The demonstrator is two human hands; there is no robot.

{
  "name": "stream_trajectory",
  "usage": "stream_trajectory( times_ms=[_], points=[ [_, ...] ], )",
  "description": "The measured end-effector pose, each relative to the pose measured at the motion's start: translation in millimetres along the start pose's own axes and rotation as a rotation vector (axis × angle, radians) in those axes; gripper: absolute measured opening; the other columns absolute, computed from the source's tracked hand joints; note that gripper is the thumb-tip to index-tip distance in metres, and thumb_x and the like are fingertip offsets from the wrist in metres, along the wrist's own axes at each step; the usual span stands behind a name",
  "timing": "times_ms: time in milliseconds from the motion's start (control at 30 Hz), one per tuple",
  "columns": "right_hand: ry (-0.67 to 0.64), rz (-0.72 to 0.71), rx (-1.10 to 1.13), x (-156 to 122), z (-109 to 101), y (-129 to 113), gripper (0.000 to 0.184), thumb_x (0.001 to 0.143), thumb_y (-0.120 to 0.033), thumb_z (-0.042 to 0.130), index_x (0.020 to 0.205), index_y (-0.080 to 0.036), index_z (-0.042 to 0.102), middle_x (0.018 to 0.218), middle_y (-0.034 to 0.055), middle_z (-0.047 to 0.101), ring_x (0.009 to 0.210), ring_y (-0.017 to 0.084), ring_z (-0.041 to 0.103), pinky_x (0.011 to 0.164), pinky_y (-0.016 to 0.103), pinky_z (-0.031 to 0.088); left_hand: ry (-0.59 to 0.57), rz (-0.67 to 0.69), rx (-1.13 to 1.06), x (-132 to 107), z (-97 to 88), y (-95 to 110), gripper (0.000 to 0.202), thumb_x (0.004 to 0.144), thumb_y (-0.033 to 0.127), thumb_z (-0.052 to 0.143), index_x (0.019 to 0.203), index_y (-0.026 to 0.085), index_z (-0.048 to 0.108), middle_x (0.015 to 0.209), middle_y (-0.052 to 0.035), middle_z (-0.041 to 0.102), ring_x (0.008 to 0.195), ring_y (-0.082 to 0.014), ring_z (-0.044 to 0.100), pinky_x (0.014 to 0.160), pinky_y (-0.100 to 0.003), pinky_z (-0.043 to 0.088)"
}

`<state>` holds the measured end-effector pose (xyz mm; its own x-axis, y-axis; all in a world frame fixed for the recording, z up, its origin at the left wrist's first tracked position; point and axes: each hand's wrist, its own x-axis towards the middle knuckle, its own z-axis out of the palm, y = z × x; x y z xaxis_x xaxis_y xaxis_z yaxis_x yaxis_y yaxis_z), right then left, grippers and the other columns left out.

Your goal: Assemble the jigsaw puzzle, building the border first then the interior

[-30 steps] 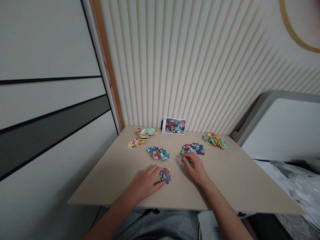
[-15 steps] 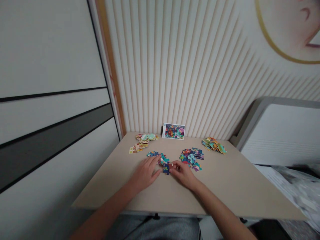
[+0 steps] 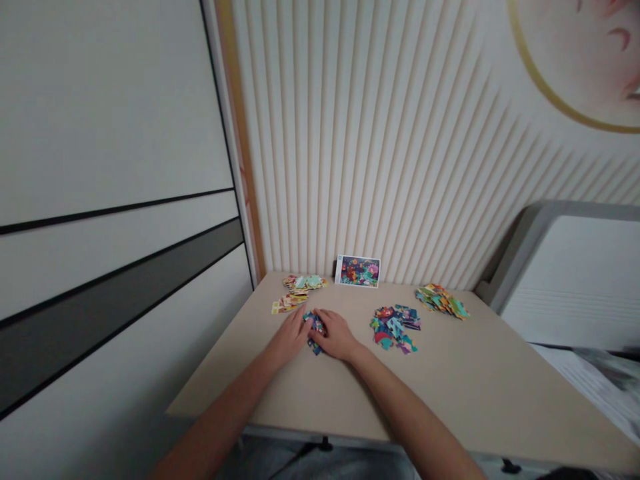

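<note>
My left hand (image 3: 291,335) and my right hand (image 3: 336,335) lie side by side on the beige table (image 3: 450,387), both covering a small pile of blue and teal puzzle pieces (image 3: 315,327). The fingers of both hands curl over the pile and press on it from either side. Only a few pieces show between the hands. A second pile of blue, red and green pieces (image 3: 395,327) lies just right of my right hand.
A yellow and mint pile (image 3: 299,292) lies at the back left, a green and orange pile (image 3: 443,300) at the back right. A picture card (image 3: 357,271) leans against the ribbed wall. A grey and white headboard (image 3: 565,267) stands on the right.
Both hands have moved forward and together onto the blue pile. The right hand left the red and blue pile; the joined pieces under my left hand went along to the blue pile.
</note>
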<state>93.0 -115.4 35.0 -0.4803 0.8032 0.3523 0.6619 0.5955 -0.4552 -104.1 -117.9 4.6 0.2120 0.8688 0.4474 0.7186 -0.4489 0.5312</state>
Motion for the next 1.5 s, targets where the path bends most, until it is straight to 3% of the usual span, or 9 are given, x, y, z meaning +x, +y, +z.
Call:
stream_trajectory(
  times_ms=[233, 533, 767, 900, 1033, 1133, 1300, 1400, 1500],
  points=[
    [-0.005, -0.062, -0.025, -1, 29, -53, 0.046, 0.084, -0.034, 0.065, 0.126, -0.016, 0.063, 0.128, 0.0137, 0.062, 0.119, 0.028, 0.053, 0.107, 0.044, 0.040, 0.011, 0.035, 0.067, -13, -19.8, -10, 0.054, 0.105, 0.048, 0.034, 0.143, 0.014, 0.052, 0.144, -0.0169, 0.057, 0.137, -0.0260, 0.051, 0.118, -0.047, 0.038],
    [-0.034, 0.020, 0.021, 15, 56, -108, 0.058, 0.090, -0.041, 0.061, 0.141, -0.018, 0.051, 0.138, 0.0165, 0.054, 0.125, 0.033, 0.049, 0.106, 0.050, 0.039, -0.094, 0.069, 0.176, -28, -77.9, -51, 0.051, 0.106, 0.039, 0.025, 0.125, 0.016, 0.066, 0.129, -0.0138, 0.068, 0.123, -0.0241, 0.060, 0.112, -0.045, 0.043],
    [-0.070, -0.030, 0.036, 7, 33, -103, 0.069, 0.093, -0.064, 0.055, 0.151, -0.029, 0.043, 0.158, 0.0160, 0.037, 0.142, 0.037, 0.036, 0.114, 0.060, 0.028, -0.291, 0.033, 0.163, 19, -95.4, -78, 0.059, 0.105, 0.046, 0.021, 0.133, 0.016, 0.063, 0.141, -0.0107, 0.063, 0.134, -0.0212, 0.055, 0.118, -0.041, 0.038],
    [-0.183, -0.136, 0.018, -7, 23, -98, 0.084, 0.085, -0.072, 0.060, 0.156, -0.035, 0.034, 0.165, 0.0143, 0.024, 0.149, 0.044, 0.023, 0.114, 0.069, 0.022, -0.326, 0.080, 0.178, 32, -89.4, -91, 0.061, 0.105, 0.049, 0.022, 0.140, 0.016, 0.059, 0.149, -0.0098, 0.055, 0.141, -0.0199, 0.048, 0.121, -0.039, 0.032],
    [-0.187, -0.159, 0.019, -12, 28, -98, 0.082, 0.085, -0.070, 0.062, 0.154, -0.036, 0.037, 0.166, 0.0127, 0.023, 0.151, 0.043, 0.019, 0.116, 0.067, 0.022, -0.334, 0.056, 0.107, 43, -80.6, -98, 0.063, 0.104, 0.050, 0.019, 0.147, 0.017, 0.052, 0.155, -0.0083, 0.049, 0.145, -0.0190, 0.042, 0.123, -0.041, 0.027],
    [-0.160, -0.141, 0.061, -6, 38, -97, 0.078, 0.087, -0.063, 0.065, 0.154, -0.033, 0.038, 0.166, 0.0130, 0.021, 0.152, 0.039, 0.019, 0.118, 0.061, 0.027, -0.300, -0.094, 0.018, 55, -78.3, -98, 0.067, 0.102, 0.055, 0.020, 0.139, 0.015, 0.060, 0.148, -0.0096, 0.056, 0.142, -0.0226, 0.047, 0.122, -0.043, 0.029],
    [-0.141, -0.137, 0.148, 14, 50, -90, 0.080, 0.089, -0.049, 0.067, 0.158, -0.027, 0.033, 0.166, 0.0161, 0.018, 0.152, 0.036, 0.021, 0.119, 0.053, 0.030, -0.198, -0.161, -0.007, 65, -86.5, -90, 0.071, 0.101, 0.057, 0.018, 0.135, 0.011, 0.062, 0.145, -0.0127, 0.059, 0.137, -0.0260, 0.052, 0.118, -0.042, 0.037],
    [-0.143, -0.146, 0.180, 24, 47, -79, 0.081, 0.089, -0.041, 0.068, 0.158, -0.022, 0.031, 0.164, 0.0184, 0.023, 0.151, 0.034, 0.025, 0.119, 0.049, 0.032, -0.075, -0.123, 0.001, 53, -95.8, -82, 0.068, 0.103, 0.054, 0.020, 0.135, 0.011, 0.061, 0.141, -0.0135, 0.062, 0.135, -0.0259, 0.054, 0.119, -0.043, 0.035],
    [-0.195, -0.102, 0.145, 26, 37, -64, 0.082, 0.090, -0.050, 0.066, 0.159, -0.023, 0.030, 0.164, 0.0194, 0.025, 0.152, 0.037, 0.024, 0.119, 0.057, 0.025, -0.038, -0.026, 0.045, 27, -103.6, -73, 0.060, 0.104, 0.050, 0.026, 0.136, 0.013, 0.060, 0.138, -0.0131, 0.063, 0.131, -0.0255, 0.056, 0.118, -0.045, 0.038]
  ],
)
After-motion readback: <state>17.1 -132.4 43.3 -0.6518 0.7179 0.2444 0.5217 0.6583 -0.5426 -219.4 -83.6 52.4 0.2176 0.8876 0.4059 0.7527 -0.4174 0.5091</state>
